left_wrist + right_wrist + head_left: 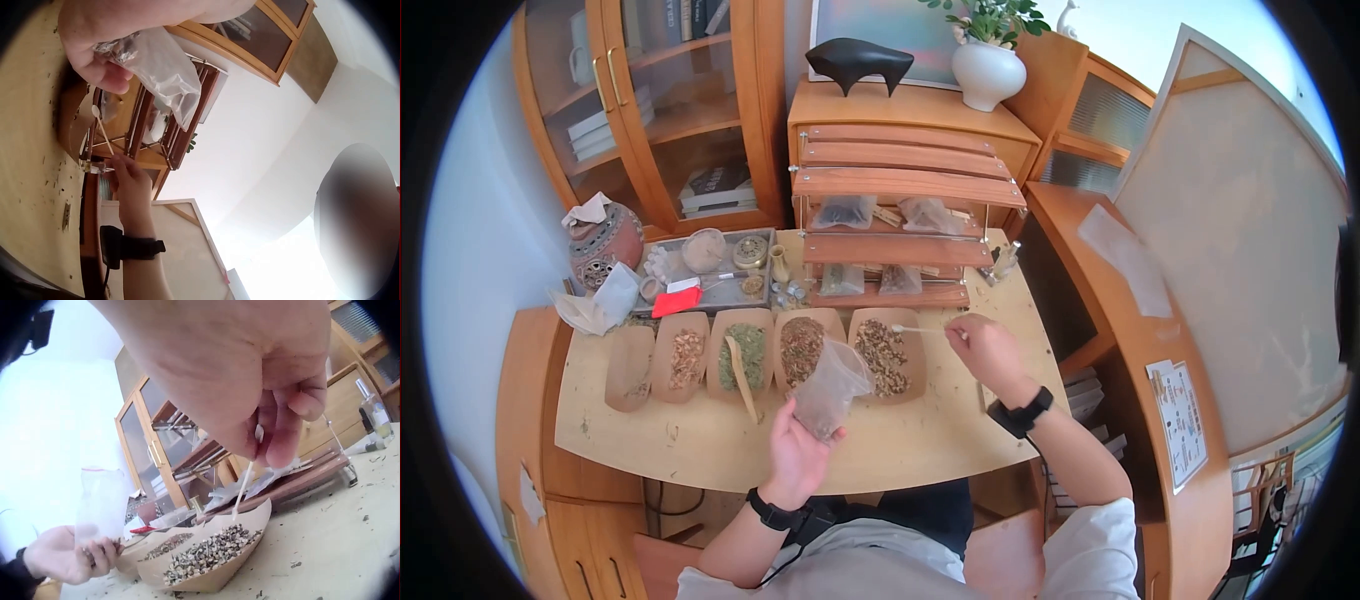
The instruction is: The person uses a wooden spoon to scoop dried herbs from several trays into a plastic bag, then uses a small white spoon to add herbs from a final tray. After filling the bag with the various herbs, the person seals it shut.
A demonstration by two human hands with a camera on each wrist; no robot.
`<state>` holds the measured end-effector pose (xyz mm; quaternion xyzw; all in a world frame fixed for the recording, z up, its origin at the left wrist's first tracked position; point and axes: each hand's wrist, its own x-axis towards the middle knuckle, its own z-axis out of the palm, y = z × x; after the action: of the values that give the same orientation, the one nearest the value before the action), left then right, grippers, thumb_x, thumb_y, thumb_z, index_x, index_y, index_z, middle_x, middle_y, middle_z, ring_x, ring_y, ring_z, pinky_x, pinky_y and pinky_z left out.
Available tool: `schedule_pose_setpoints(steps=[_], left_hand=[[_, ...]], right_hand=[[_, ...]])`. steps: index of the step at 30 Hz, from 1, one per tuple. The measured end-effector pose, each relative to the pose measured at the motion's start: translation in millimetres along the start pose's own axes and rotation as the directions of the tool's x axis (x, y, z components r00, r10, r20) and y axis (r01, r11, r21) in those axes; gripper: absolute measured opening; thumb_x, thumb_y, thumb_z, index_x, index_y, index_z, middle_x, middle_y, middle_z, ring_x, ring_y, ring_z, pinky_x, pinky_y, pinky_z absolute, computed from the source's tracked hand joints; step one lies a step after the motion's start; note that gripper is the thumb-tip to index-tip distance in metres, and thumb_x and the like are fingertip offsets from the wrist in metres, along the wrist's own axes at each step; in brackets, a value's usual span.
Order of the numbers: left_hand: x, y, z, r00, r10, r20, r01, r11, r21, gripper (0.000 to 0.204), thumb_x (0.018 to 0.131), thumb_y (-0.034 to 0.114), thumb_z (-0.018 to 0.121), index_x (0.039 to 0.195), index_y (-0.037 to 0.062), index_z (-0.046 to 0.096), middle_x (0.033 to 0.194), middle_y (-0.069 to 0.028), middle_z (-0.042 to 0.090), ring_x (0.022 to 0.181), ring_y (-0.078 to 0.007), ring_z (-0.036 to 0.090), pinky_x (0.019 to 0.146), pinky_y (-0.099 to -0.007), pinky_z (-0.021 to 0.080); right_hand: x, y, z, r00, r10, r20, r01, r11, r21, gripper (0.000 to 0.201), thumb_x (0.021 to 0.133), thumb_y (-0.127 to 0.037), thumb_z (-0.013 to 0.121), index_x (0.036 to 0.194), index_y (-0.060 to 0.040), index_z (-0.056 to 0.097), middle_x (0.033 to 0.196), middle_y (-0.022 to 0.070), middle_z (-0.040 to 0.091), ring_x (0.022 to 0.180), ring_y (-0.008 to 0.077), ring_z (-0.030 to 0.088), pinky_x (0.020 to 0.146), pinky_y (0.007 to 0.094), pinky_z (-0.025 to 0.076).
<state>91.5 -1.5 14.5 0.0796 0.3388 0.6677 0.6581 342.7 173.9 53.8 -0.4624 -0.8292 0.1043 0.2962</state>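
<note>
My left hand (798,458) holds a translucent pouch (837,385) upright from below, with its fingers curled round the bottom, where dark bits have gathered. In the left wrist view the pouch (164,72) looks crinkled and mostly clear toward its mouth. The thumb and fingers of my right hand (992,358) pinch the thin handle of a small pale spoon (917,330). Its small bowl end is over the rightmost paper tray (915,372), which contains chopped brown and cream dried herbs (209,555). In the right wrist view the spoon (244,490) slants down toward those herbs.
Left of it stand several paper trays with other dried herbs; a wooden tong-like tool (742,375) lies across the green one. Behind, a slatted wooden rack (900,248) bears filled pouches. A grey tray (730,293) carries small vessels and a red packet (677,302). Crumbs dot the table (920,435).
</note>
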Motion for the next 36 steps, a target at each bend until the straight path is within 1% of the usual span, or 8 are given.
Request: schedule_pose_setpoints(steps=[4,7,13,16,22,28,31,36], left_hand=[[3,0,-3,1.0,-0.015,0.003,0.015,1.0,0.027,0.043,0.097,0.043,0.047,0.13,0.0158,0.049,0.128,-0.0007,0.057,0.111,-0.0172,0.052,0.085,-0.0406,0.045],[3,2,-4,1.0,-0.021,-0.017,0.021,0.999,0.035,0.042,0.097,0.043,0.047,0.13,0.0158,0.049,0.127,-0.0007,0.057,0.111,-0.017,0.052,0.085,-0.0403,0.045],[6,10,-2,1.0,-0.008,-0.019,0.009,0.999,0.046,0.046,0.097,0.044,0.048,0.132,0.014,0.047,0.13,-0.0025,0.056,0.115,-0.0183,0.052,0.086,-0.0409,0.047],[9,15,2,0.999,0.028,-0.037,-0.024,0.994,0.106,0.048,0.096,0.045,0.048,0.133,0.0141,0.046,0.132,-0.003,0.054,0.117,-0.0184,0.051,0.087,-0.0413,0.046],[18,25,8,0.999,0.045,-0.015,-0.042,0.987,0.154,0.047,0.097,0.046,0.046,0.132,0.014,0.047,0.129,-0.0022,0.056,0.112,-0.0176,0.053,0.084,-0.0388,0.045],[23,27,4,0.999,0.039,0.008,-0.04,0.987,0.155,0.046,0.099,0.045,0.044,0.132,0.0126,0.048,0.127,-0.0036,0.058,0.11,-0.018,0.055,0.084,-0.0382,0.045],[25,27,3,0.999,0.033,0.015,-0.035,0.988,0.151,0.045,0.099,0.044,0.044,0.132,0.0126,0.048,0.127,-0.0039,0.058,0.11,-0.0183,0.055,0.084,-0.0387,0.046],[27,29,5,1.0,0.031,0.004,-0.031,0.989,0.144,0.046,0.098,0.043,0.045,0.132,0.0118,0.048,0.126,-0.0048,0.059,0.111,-0.0191,0.056,0.086,-0.039,0.047]], right_hand=[[10,7,32,0.996,-0.08,-0.035,0.077,0.994,-0.077,0.01,0.087,-0.014,0.064,0.088,-0.0064,0.071,0.085,0.0115,0.068,0.079,0.032,0.066,0.071,0.042,0.054],[10,5,33,0.99,-0.073,0.123,0.083,0.993,-0.081,0.011,0.086,-0.014,0.064,0.088,-0.0054,0.071,0.086,0.0119,0.068,0.08,0.0325,0.066,0.072,0.0424,0.054],[-4,-3,16,0.977,-0.143,0.161,0.146,0.989,-0.007,0.012,0.085,-0.013,0.066,0.088,-0.0023,0.071,0.084,0.0149,0.069,0.074,0.0324,0.066,0.069,0.0402,0.054],[-4,6,12,0.997,0.016,0.078,-0.024,0.994,0.106,0.013,0.085,-0.013,0.065,0.089,-0.0026,0.072,0.083,0.0136,0.07,0.074,0.033,0.066,0.069,0.0404,0.054],[-2,10,12,0.913,0.268,0.307,-0.328,0.93,0.163,0.017,0.085,-0.015,0.068,0.09,0.0005,0.072,0.077,0.0166,0.069,0.066,0.026,0.067,0.065,0.0347,0.052],[-8,11,36,0.884,0.289,0.367,-0.396,0.881,0.26,0.022,0.085,-0.017,0.069,0.093,0.0027,0.072,0.075,0.0162,0.069,0.066,0.0225,0.067,0.063,0.034,0.052],[-7,19,52,0.867,0.269,0.42,-0.411,0.863,0.294,0.022,0.088,-0.019,0.067,0.094,0.0024,0.072,0.073,0.0069,0.067,0.061,0.0117,0.059,0.055,0.0282,0.048],[1,5,46,0.697,0.427,0.576,-0.68,0.649,0.341,0.022,0.09,-0.018,0.065,0.094,0.0024,0.071,0.067,0.0012,0.058,0.057,0.0084,0.05,0.051,0.0243,0.039]])
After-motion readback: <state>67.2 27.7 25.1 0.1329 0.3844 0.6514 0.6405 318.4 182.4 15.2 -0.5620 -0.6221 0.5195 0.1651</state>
